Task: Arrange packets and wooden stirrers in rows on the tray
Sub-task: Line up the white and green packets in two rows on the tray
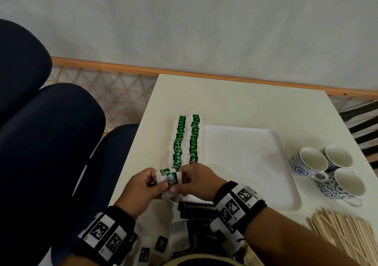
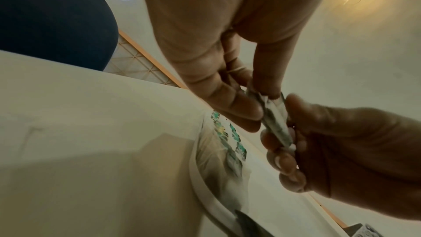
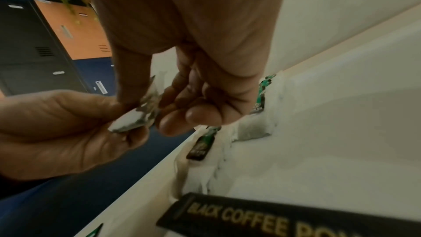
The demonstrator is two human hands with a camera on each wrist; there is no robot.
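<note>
Both hands hold a small stack of green tea bags (image 1: 170,178) just above the near left corner of the white tray (image 1: 255,163). My left hand (image 1: 143,186) pinches the stack's left side and my right hand (image 1: 194,180) pinches its right side. The stack (image 2: 274,121) shows edge-on between thumb and fingers in the left wrist view, and as a crumpled white wad (image 3: 136,114) in the right wrist view. Two rows of green tea bags (image 1: 185,140) run along the tray's left side. A pile of wooden stirrers (image 1: 343,231) lies at the near right.
Black coffee powder sachets (image 1: 199,210) lie on the table under my right wrist, one (image 3: 284,217) close in the right wrist view. Loose tea bags (image 1: 161,243) sit near the table's front edge. Three blue-patterned cups (image 1: 325,169) stand right of the tray. Dark blue chairs (image 1: 51,132) are at the left.
</note>
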